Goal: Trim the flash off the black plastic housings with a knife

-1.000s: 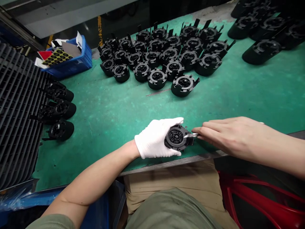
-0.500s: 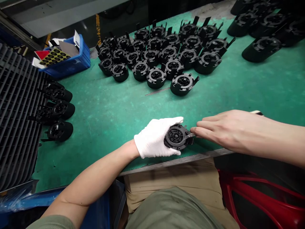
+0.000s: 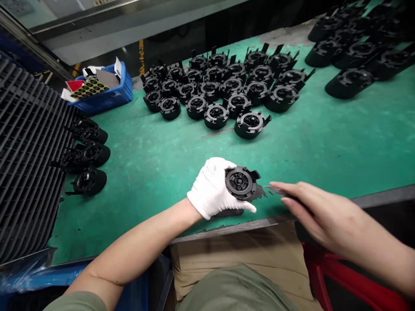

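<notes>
Head view: bare right hand [image 3: 319,208] hides most of the thin tool [image 3: 275,189] it grips; left of that hand, the white-gloved left hand [image 3: 212,188] grasps a round black part [image 3: 240,181], its underside out of sight.

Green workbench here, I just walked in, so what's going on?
A person is working at the green workbench. Their white-gloved left hand grips a round black part near the front edge, with its ringed face showing. The bare right hand holds a slim tool, perhaps a blade, its tip just off the part. Similar black pieces stand grouped farther back, with more at both sides, and a blue bin holding sheets sits at the back left.
</notes>
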Motion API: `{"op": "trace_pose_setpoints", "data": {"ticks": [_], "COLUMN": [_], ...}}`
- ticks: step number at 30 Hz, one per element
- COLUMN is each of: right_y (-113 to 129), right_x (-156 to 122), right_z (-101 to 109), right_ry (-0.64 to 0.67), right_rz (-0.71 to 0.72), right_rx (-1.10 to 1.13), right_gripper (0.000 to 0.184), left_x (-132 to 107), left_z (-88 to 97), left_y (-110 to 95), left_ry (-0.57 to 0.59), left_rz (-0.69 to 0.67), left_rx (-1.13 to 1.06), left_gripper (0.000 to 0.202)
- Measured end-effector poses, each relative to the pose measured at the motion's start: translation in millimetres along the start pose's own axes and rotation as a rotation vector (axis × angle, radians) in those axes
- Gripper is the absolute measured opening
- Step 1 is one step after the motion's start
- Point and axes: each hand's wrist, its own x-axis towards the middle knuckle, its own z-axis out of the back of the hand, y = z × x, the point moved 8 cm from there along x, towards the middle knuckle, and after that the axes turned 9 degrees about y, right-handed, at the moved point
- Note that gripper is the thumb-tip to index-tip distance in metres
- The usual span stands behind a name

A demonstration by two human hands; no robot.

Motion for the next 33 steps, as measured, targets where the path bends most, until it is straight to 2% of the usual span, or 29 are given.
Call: {"op": "trace_pose_setpoints", "data": {"ticks": [4, 7, 11, 15, 20, 24, 29, 33], "right_y": [19, 15, 6, 12, 21, 27, 28, 21], "right_x": [-8, 1, 14, 19, 22, 24, 24, 29], "right_z": [-21, -20, -15, -15, -11, -9, -10, -5], "right_ry": [-0.003, 0.009, 0.039, 0.077, 0.127, 0.135, 0.161, 0.175], "right_rz": [-0.056, -0.062, -0.044, -0.01, 0.019, 0.097, 0.159, 0.196], "right_rx": [-0.063, -0.215, -0.374, -0.405, -0.415, -0.465, -0.492, -0.392], "right_gripper": [0.047, 0.046, 0.041, 0.043, 0.06, 0.07, 0.07, 0.066], "left_x": [-5, -6, -3, 0, 2, 2, 2, 2], "left_z": [4.6, 3.1, -1.6, 1.0, 2.3, 2.1, 1.2, 0.9], "left_y": [4, 2, 2, -4, -7, -6, -4, -4], "left_ry": [-0.053, -0.03, 0.06, 0.076, 0.092, 0.089, 0.076, 0.089], "left_rz": [0.029, -0.003, 0.028, 0.015, 0.014, 0.009, 0.001, 0.016], "left_rx": [-0.008, -0.068, -0.101, -0.112, -0.086, -0.08, -0.077, -0.079], "left_gripper": [0.127, 0.12, 0.111, 0.106, 0.098, 0.098, 0.101, 0.098]}}
